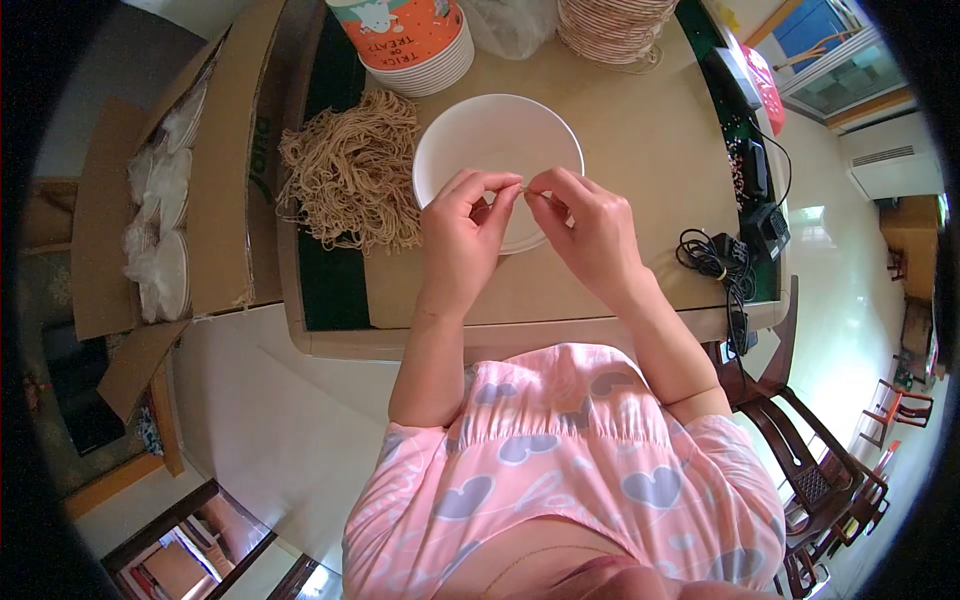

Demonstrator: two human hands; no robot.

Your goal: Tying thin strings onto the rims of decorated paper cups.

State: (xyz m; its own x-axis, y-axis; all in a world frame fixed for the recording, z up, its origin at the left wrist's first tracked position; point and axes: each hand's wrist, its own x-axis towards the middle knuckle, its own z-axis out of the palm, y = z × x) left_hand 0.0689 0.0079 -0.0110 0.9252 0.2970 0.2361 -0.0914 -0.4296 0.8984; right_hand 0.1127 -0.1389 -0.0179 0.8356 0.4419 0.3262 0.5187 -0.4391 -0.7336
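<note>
Above the near rim of a white paper bucket [470,130], my two hands meet fingertip to fingertip. My left hand [466,225] is closed in a pinch of thumb and forefinger. A matching pinch closes my right hand [590,222]. Between the fingertips shows a thin tan strand that looks like string [524,189]; most of it is hidden by my fingers. The bucket stands open side up on the table, its inside white. Left of it lies a loose, tangled heap of tan string [352,175].
A stack of orange printed paper buckets [425,55] stands behind the string heap, with a clear plastic bag [510,22] and coiled cord [615,25] at the back. A cardboard box [225,170] of wrapped white buckets adjoins the table's left. Black cables [720,262] lie right.
</note>
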